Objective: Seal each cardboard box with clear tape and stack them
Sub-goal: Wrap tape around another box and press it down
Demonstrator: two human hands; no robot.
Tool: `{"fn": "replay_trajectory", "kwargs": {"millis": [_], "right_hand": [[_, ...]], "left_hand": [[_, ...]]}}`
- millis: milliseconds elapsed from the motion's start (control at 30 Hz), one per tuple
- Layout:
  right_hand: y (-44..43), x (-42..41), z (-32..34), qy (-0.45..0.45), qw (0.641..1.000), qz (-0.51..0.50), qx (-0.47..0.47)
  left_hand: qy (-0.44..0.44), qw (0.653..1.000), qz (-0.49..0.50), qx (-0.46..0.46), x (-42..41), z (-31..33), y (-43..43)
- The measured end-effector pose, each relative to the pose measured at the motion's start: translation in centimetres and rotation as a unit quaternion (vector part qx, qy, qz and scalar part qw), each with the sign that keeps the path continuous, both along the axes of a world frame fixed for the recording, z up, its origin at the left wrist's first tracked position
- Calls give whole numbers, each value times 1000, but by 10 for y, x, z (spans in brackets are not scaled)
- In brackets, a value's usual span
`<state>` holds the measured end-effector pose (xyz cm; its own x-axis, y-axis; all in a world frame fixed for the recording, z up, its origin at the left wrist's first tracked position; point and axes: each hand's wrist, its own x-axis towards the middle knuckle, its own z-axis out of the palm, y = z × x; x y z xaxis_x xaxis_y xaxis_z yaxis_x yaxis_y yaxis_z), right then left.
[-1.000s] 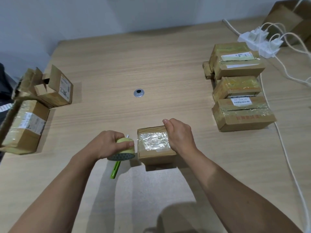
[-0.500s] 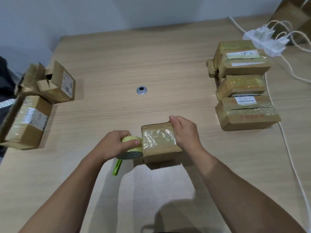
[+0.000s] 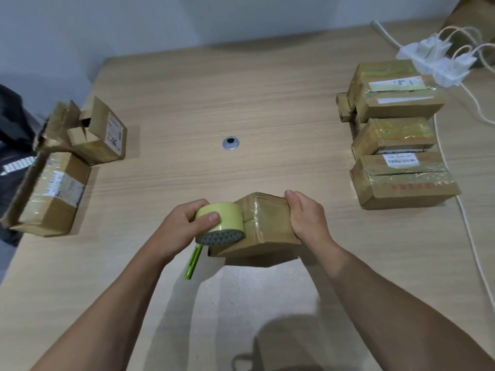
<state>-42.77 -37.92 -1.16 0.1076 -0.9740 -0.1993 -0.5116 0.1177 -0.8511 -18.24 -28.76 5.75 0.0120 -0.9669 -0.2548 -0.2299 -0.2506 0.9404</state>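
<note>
Box under taping, both hands busy.
L hand (image 3: 182, 231) grips yellow-green tape roll (image 3: 218, 219), roll against L side of box (image 3: 267, 223); R hand (image 3: 308, 220) clasps box's R end. Box tilted, centre-front of worktop (image 3: 267, 103). Green cutter (image 3: 193, 261) lies beneath roll. Far R: taped boxes (image 3: 401, 183), stacked. Far L: opened boxes (image 3: 53, 194).

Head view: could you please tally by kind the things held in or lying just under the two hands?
Cardboard box, held by the right hand: 1
Tape roll, gripped by the left hand: 1
Green cutter, lying below the left hand: 1
Total: 3
</note>
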Motion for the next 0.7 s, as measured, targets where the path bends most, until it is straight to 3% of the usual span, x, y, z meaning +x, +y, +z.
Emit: {"fn": "replay_trajectory", "kwargs": {"millis": [200, 433, 567, 700], "right_hand": [[8, -4, -28, 80, 995, -21, 49], [21, -1, -11, -80, 989, -86, 90], [24, 5, -1, -79, 991, -80, 67], [29, -1, -12, -26, 991, -86, 104]], "left_hand": [[14, 999, -28, 22, -15, -7, -13], [-27, 998, -33, 52, -40, -15, -20], [-76, 995, -41, 58, -61, -16, -25], [-122, 991, -14, 53, -71, -21, -27]]}}
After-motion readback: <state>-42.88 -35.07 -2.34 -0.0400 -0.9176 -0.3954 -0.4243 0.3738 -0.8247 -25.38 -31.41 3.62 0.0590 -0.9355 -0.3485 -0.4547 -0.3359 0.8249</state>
